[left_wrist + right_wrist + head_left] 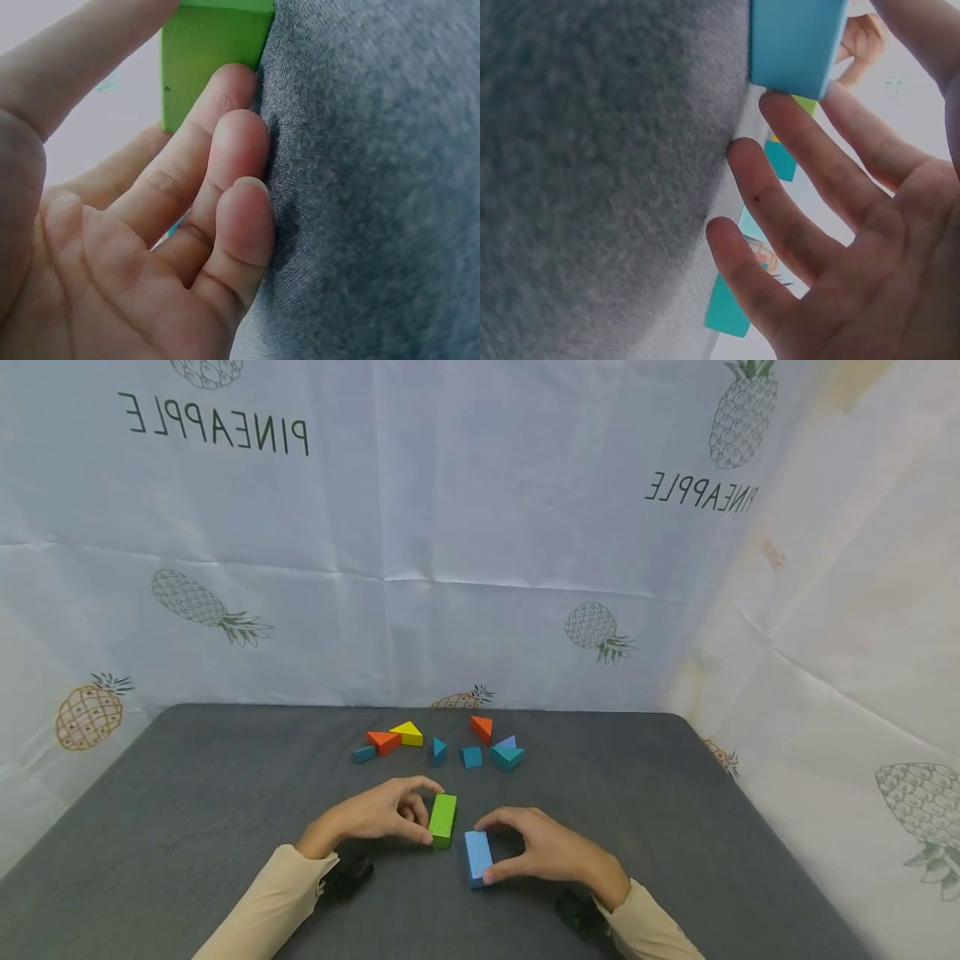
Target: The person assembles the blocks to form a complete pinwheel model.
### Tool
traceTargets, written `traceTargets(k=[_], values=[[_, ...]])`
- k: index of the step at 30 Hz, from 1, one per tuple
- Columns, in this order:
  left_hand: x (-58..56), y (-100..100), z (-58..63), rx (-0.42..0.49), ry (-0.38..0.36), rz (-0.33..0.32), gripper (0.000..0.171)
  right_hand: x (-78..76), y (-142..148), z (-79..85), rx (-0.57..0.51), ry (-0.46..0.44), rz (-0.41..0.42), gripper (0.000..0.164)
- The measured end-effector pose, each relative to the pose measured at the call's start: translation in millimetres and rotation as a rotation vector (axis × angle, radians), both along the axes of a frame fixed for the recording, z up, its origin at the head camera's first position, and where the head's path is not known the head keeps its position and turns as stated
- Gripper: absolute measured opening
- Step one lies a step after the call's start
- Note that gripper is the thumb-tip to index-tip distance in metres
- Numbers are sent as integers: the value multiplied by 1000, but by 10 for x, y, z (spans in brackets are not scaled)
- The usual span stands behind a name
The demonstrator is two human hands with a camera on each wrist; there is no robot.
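My left hand pinches a green rectangular block by its two ends, thumb at the near end and index finger at the far end. In the left wrist view the green block rests close against the dark cloth, and the other fingers curl beside it. To the right and a little nearer, my right hand holds a light blue rectangular block between thumb and fingers. The right wrist view shows this blue block on the cloth, with the remaining fingers spread. A small gap separates the two blocks.
Beyond the hands lie several small blocks: an orange triangle, a yellow triangle, another orange triangle, a teal triangle, a blue cube-like block and others. A pineapple-print curtain hangs behind the dark table.
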State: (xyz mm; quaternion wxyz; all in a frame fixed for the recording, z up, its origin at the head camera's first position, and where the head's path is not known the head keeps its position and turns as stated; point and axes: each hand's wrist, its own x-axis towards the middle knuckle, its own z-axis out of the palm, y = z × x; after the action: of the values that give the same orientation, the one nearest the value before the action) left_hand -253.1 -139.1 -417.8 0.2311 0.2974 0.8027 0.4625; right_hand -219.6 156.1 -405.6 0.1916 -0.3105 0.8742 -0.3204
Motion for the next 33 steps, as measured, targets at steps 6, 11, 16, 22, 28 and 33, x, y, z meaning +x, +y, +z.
traceTargets(k=[6,11,16,22,28,33], values=[[-2,25,-16,-7,19,13,65,9,3,10,17,6,-5,58],[20,77,-7,-31,56,40,63,35,-22,-5,5,21,-5,56],[37,129,-9,-37,69,64,61,45,-52,-16,3,19,-1,52],[63,187,-20,-27,67,68,60,83,-90,-4,13,20,14,53],[94,208,0,-30,66,47,60,115,-124,26,38,32,6,55],[111,206,18,-28,47,33,59,116,-120,37,57,21,10,55]])
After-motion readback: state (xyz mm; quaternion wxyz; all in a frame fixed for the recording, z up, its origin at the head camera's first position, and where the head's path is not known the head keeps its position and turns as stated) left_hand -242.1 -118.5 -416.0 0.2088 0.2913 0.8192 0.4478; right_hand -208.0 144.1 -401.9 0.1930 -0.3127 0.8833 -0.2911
